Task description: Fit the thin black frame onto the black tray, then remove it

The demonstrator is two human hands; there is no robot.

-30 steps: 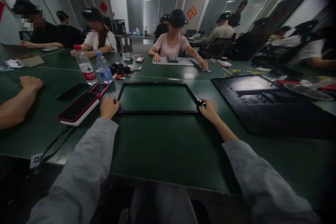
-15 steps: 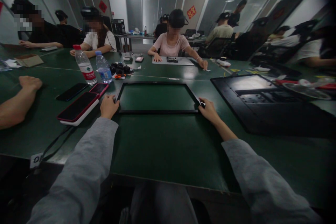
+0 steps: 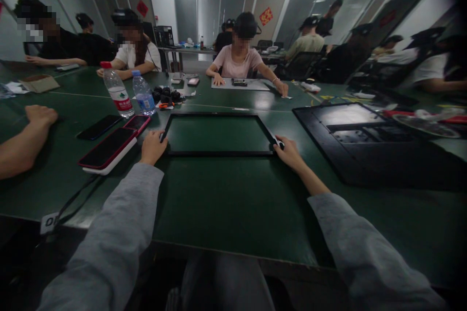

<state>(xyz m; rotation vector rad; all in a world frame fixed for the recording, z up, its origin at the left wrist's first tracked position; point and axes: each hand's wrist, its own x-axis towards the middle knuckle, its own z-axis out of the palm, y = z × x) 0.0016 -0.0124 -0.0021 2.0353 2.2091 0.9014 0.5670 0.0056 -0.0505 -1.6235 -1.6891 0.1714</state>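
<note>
A thin black rectangular frame (image 3: 219, 154), like a monitor bezel, lies flat or just above the green table (image 3: 233, 204); I cannot tell whether it touches. My left hand (image 3: 153, 147) is closed around its left side near the front corner. On the opposite side my right hand (image 3: 288, 151) grips the frame close to its front right corner, with a small white and dark piece showing at the fingers. Green tabletop shows through the frame's opening. To the right lies a large black panel (image 3: 383, 155) with a recessed section, apart from my right hand.
Left of the frame are a red-edged phone (image 3: 108, 148) on a white block, a dark phone (image 3: 99, 127), and two bottles (image 3: 118, 92) (image 3: 144, 95). Another person's forearm (image 3: 27, 141) rests at the left. Opposite, a co-worker (image 3: 241, 58) sits at a grey board (image 3: 219, 85).
My left hand has shifted slightly to the right along with the frame's left side. My right hand stays nearly in place, still holding the frame.
</note>
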